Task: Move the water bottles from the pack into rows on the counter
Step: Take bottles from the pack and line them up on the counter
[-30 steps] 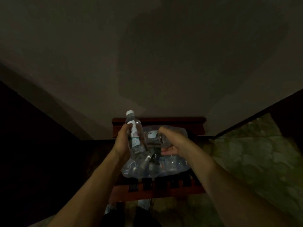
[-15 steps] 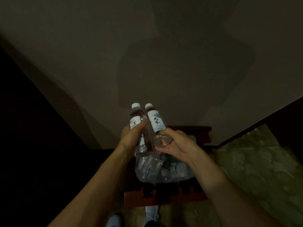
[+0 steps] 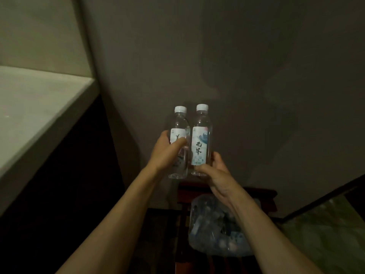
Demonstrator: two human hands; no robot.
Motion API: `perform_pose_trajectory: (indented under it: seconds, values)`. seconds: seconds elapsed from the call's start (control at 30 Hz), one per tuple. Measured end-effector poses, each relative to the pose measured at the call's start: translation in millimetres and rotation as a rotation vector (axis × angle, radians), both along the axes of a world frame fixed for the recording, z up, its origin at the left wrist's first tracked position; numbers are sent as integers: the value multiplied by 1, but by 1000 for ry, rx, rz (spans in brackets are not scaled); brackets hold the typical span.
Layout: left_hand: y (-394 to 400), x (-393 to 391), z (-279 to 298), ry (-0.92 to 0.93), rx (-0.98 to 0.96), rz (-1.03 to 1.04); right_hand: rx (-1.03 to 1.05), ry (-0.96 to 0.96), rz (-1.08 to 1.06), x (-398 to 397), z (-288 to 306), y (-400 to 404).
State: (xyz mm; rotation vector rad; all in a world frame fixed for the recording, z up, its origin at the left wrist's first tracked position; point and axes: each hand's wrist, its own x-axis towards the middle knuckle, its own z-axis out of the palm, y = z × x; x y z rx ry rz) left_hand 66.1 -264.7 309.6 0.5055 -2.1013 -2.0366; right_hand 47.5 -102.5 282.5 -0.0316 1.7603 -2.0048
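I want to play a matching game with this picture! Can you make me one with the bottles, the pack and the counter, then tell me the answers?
Things:
1. left hand's bottle
2. right hand's bottle
3. pack
4. counter

Places or states:
A. pale and flat, off to the left
B. low down on the dark red stand, wrapped in clear plastic
C. label partly hidden by a thumb
D. label facing us, with big dark characters

Pairs: 1-C, 2-D, 3-B, 4-A
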Motion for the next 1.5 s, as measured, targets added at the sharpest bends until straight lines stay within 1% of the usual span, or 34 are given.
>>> perform_pose_trajectory:
  seconds: [0.07, 0.3, 0.5, 0.67, 0.77, 0.97, 1.1, 1.23, 1.37, 1.5]
  values:
    - [-12, 6, 12, 40, -83, -16, 15, 45, 18, -3, 8, -10]
    - [-35, 31, 49, 127, -174, 31, -20, 173, 28, -4, 28, -41]
    - [-51, 62, 78, 189, -239, 189, -135, 294, 55, 7, 56, -73]
    - [-82, 91, 112, 187, -399, 353, -209, 412, 112, 26, 85, -119]
    - [-110, 109, 134, 202, -458, 384, -259, 443, 118, 42, 103, -152]
    - [-184, 149, 159, 270, -440, 401, -215, 521, 123, 71, 135, -229]
    - [-245, 176, 152, 267, -407, 410, -191, 509, 126, 96, 134, -286]
    - [-294, 198, 143, 258, -386, 416, -139, 471, 81, 124, 129, -335]
    - [-330, 201, 136, 247, -365, 404, -39, 474, 59, 133, 123, -369]
    - [-354, 192, 133, 261, -356, 401, 50, 536, 78, 122, 126, -392]
